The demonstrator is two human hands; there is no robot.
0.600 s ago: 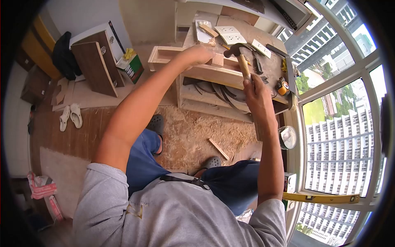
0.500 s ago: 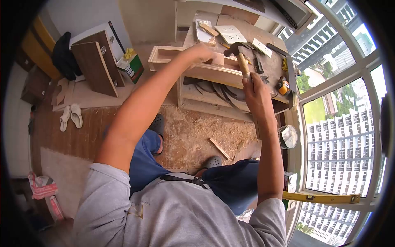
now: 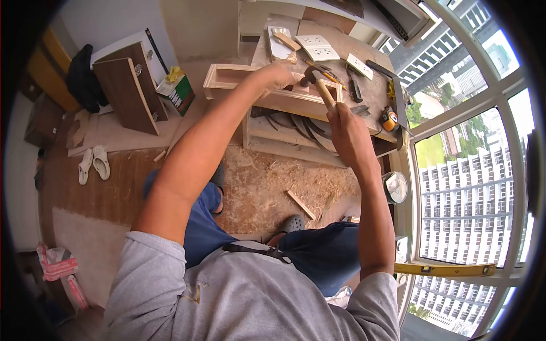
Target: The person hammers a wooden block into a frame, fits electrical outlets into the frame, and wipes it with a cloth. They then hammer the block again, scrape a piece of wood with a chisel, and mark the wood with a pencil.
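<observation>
My right hand (image 3: pixel 344 126) is closed round the wooden handle of a hammer (image 3: pixel 324 90). The hammer's dark head is over the inside of a long, narrow wooden box (image 3: pixel 230 74), close to my left hand (image 3: pixel 274 78). The fingers of my left hand are bent down at the box, near a small wood piece between its long walls; what they grip is too hidden to tell. The box lies across the front of a wooden cabinet (image 3: pixel 284 149).
Behind the box, a dusty worktop (image 3: pixel 335 68) carries socket plates (image 3: pixel 316 48), a tray (image 3: pixel 280 42) and a tape measure (image 3: pixel 389 120). Wood shavings and a loose strip (image 3: pixel 301 204) lie on the floor. A yellow level (image 3: pixel 449 270) is at the right, by the window.
The hammer has come down and left, its head now beside my left hand. My left hand stays at the box. The whole view has shifted slightly.
</observation>
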